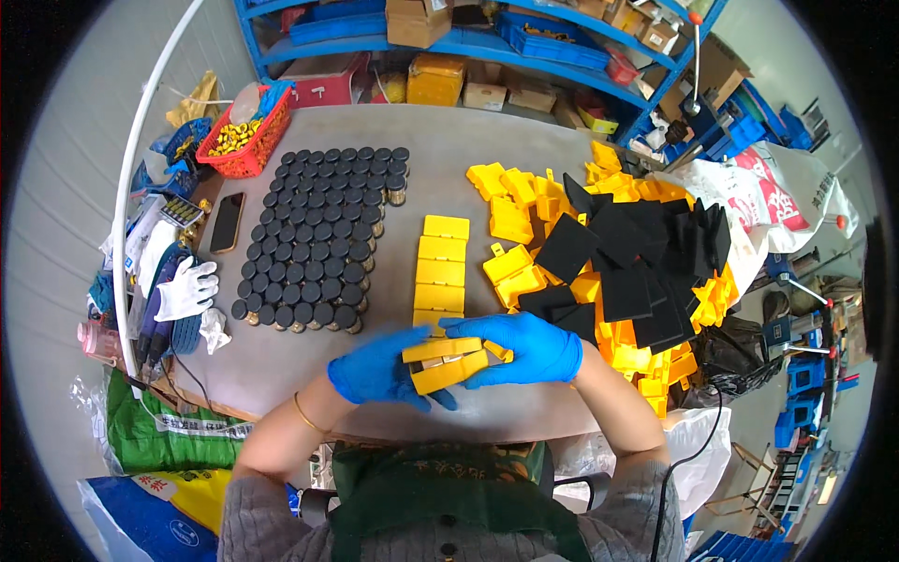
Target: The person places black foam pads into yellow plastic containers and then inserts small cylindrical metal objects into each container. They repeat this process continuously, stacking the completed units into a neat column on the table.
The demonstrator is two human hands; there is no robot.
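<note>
Far out to the left, a red plastic mesh basket is holding small yellow caps, with black-capped jars massed nearer. Both blue-gloved hands are gripping an open yellow hinged plastic case: left hand underneath, right hand on top. Beyond them, closed yellow cases are lining up; black foam squares are piling up rightward.

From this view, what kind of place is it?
Likely a small workshop packing bench: both gloved hands, left hand and right hand, hold a yellow plastic case; rows of black-capped jars, a heap of yellow cases and black foam pads, blue stock shelving behind.
</note>
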